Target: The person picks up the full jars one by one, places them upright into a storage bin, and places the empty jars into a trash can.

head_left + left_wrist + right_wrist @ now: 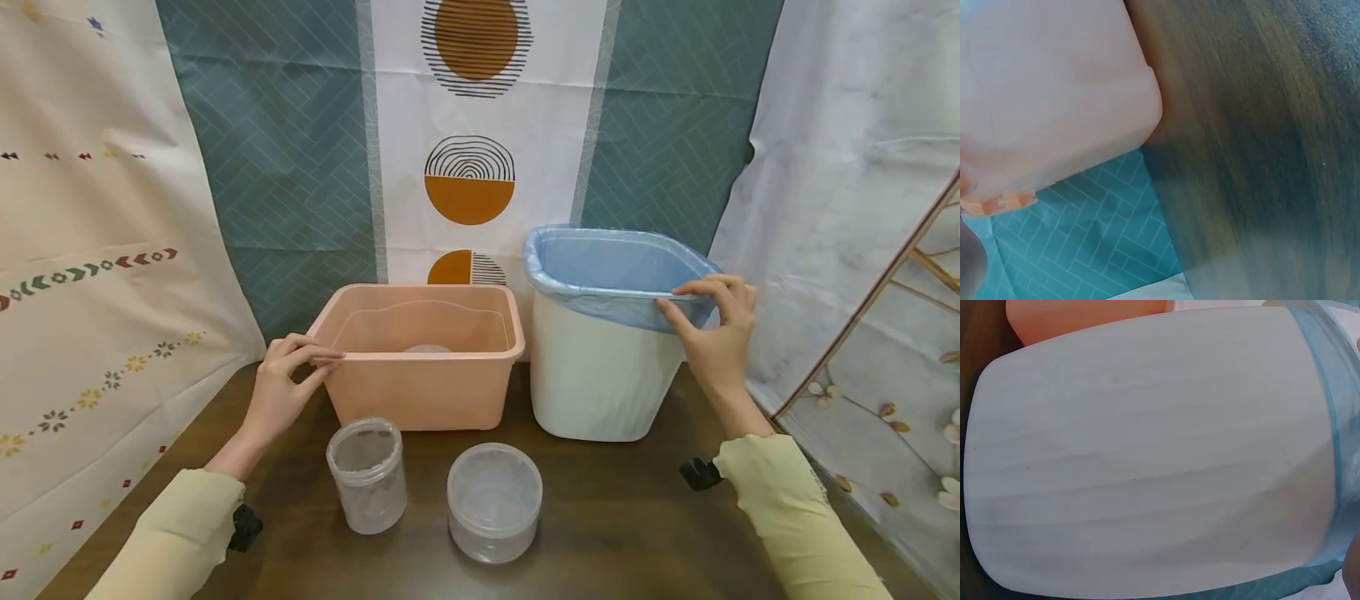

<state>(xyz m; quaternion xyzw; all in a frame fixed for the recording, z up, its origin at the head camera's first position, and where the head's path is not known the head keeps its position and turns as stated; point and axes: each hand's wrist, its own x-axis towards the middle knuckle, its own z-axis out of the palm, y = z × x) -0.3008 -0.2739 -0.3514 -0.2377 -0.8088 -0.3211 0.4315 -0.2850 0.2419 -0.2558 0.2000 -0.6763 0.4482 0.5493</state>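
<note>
A peach plastic basin (pixel 423 392) stands at the back of the table. My left hand (pixel 288 371) pinches its front left rim, fingers over the edge and thumb against the outer wall. The basin's side (pixel 1054 94) fills much of the left wrist view. To its right is a white trash can (pixel 600 375), lined with a blue plastic bag (pixel 622 258) folded over the rim. My right hand (pixel 716 325) pinches the can's front right rim through the bag. In the right wrist view the can's wall (pixel 1147 450) takes up most of the picture.
In front of the basin, a tall clear jar (pixel 369 492) and a wider, shorter clear container (pixel 495 508) stand on the dark wooden table (pixel 600 533). A pale rounded thing (pixel 429 348) shows inside the basin. Patterned cloths (pixel 300 125) hang behind and at both sides.
</note>
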